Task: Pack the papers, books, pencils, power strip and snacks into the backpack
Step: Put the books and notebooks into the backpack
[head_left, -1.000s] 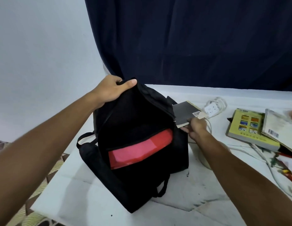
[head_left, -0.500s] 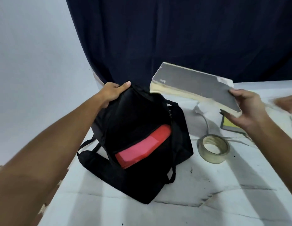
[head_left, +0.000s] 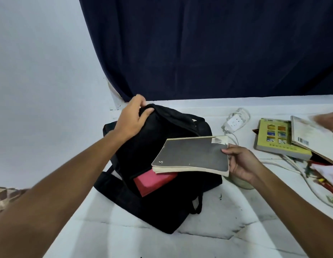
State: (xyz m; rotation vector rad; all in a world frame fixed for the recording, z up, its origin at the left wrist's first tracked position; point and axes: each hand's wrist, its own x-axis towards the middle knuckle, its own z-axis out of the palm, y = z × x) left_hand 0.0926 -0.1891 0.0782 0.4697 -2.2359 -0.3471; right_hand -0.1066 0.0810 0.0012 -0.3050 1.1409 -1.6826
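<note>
Head view: I see the black backpack (head_left: 158,164) standing on the white table (head_left: 227,211), its top pulled open. My left hand (head_left: 133,119) grips the upper rim of the bag, fingers curled over the far side of the fabric and thumb on the near side. My right hand (head_left: 240,162) holds a grey-covered book (head_left: 193,155) by its right edge, thumb on top of the cover and fingers curled underneath. The book lies nearly flat, tilted a little, over the front of the backpack, with its left corner above the bag's open front. Just under that corner a red book (head_left: 154,180) sticks out of the opening at a slant.

Behind the grey book to the right, a white power strip (head_left: 235,122) with its coiled cord sits near the back of the table. Farther right a yellow-green book (head_left: 273,138) lies flat, with another book (head_left: 308,138) overlapping its right side. At the right edge I make out pencils (head_left: 327,185) and colourful wrappers, too blurred to tell apart. A pale round object peeks out below my right wrist; I cannot tell what it is
</note>
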